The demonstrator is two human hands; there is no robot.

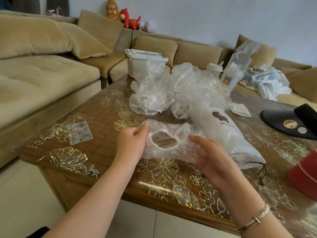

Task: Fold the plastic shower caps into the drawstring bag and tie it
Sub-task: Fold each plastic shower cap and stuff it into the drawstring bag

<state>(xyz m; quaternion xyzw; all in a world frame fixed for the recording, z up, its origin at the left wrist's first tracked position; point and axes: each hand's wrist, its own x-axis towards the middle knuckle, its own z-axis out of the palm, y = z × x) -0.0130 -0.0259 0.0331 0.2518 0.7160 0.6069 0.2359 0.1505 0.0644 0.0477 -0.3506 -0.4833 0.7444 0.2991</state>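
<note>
I hold one clear plastic shower cap (169, 134) just above the table, its elastic opening facing me. My left hand (133, 141) pinches its left rim between thumb and fingers. My right hand (208, 157) grips the right side, fingers curled under the plastic. A white drawstring bag (223, 134) with a dark logo lies to the right, its mouth and black cord (261, 170) toward the near edge. A heap of more clear shower caps (171, 90) sits behind.
The wooden table (96, 121) has a gold flower cover. On it are a card (79, 133) at left, a white lidded box (144, 63) at the back, a cup (213, 69), a black visor (289, 122) and a red object (304, 174) at right. Sofas surround it.
</note>
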